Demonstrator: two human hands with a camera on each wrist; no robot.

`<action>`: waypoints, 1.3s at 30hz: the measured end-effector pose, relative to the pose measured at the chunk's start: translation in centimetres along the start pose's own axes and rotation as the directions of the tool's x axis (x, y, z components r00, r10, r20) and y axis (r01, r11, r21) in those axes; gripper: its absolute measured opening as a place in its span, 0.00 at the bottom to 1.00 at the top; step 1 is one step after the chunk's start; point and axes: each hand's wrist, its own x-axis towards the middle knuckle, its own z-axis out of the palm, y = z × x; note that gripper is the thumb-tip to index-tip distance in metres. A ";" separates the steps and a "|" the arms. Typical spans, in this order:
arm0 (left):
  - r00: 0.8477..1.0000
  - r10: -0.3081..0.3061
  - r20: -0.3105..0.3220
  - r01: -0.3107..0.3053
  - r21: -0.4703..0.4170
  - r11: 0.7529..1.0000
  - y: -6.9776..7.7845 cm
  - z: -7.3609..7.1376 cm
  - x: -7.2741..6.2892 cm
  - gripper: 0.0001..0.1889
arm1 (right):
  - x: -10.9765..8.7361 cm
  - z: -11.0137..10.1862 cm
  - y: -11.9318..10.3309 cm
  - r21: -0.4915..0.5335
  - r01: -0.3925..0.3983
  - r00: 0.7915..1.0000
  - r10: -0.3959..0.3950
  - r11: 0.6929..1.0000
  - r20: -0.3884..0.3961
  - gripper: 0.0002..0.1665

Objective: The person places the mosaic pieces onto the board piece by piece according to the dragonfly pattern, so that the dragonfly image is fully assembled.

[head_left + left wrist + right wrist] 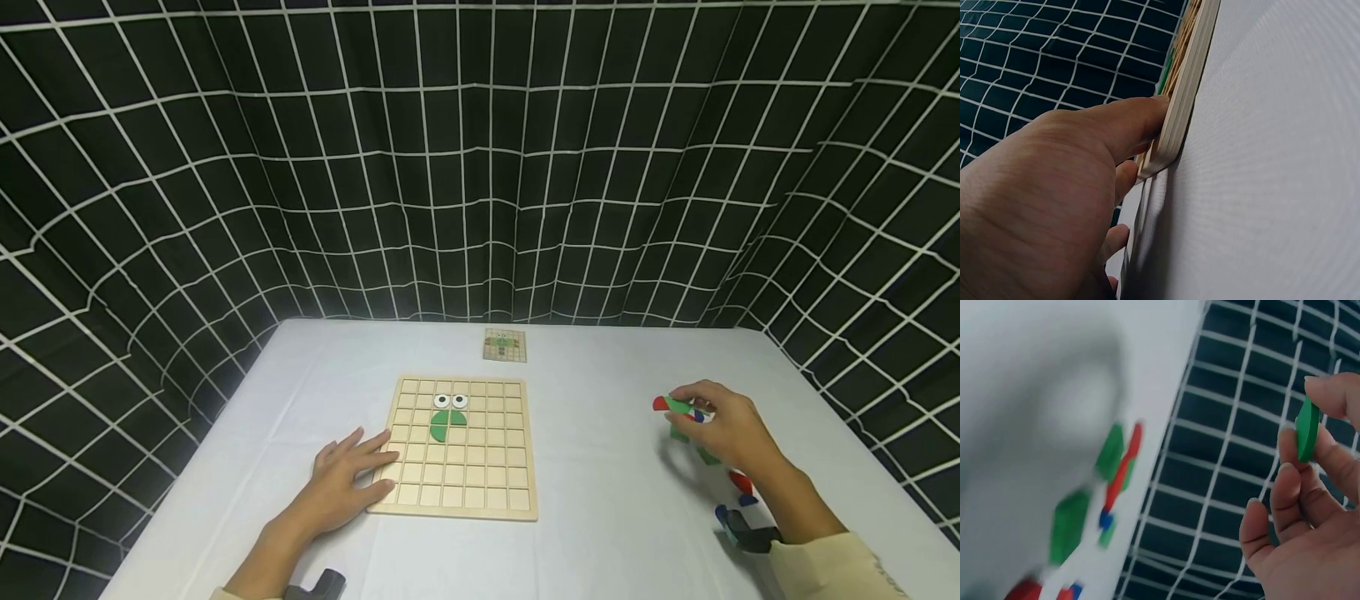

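Observation:
A square wooden grid board point(487, 481) lies on the white table. Two round eye pieces point(460, 402) sit in its upper part, with several green rounded pieces point(458, 418) just below them. My left hand point(341, 482) rests at the board's left edge, fingers spread over the rim; in the left wrist view the thumb point(1138, 119) lies on the frame near a corner. Off to the right, my right hand point(731, 422) pinches a green piece point(1307, 431) between thumb and fingertips, raised above the table.
Loose green, red and blue pieces point(1069, 526) lie on the table under and beside my right hand. Behind the board is a small pattern card point(504, 344). A black curtain point(465, 192) with white grid lines stands along the table's back and sides.

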 end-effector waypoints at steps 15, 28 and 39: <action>1.000 -0.002 0.002 0.002 -0.008 1.000 0.1 -0.1 0.0 0.21 | 0.6 3.6 -5.9 0.148 0.215 0.972 -0.198 0.965 -0.123 0.15; 1.000 0.012 -0.007 -0.012 -0.018 1.000 -0.2 0.0 0.1 0.21 | 1.7 7.6 -10.3 0.287 0.272 0.961 -0.247 0.918 -0.122 0.17; 1.000 0.022 -0.012 -0.022 -0.028 0.999 -0.2 0.0 0.0 0.21 | 2.3 10.8 -13.9 0.383 0.331 0.943 -0.314 0.862 -0.109 0.16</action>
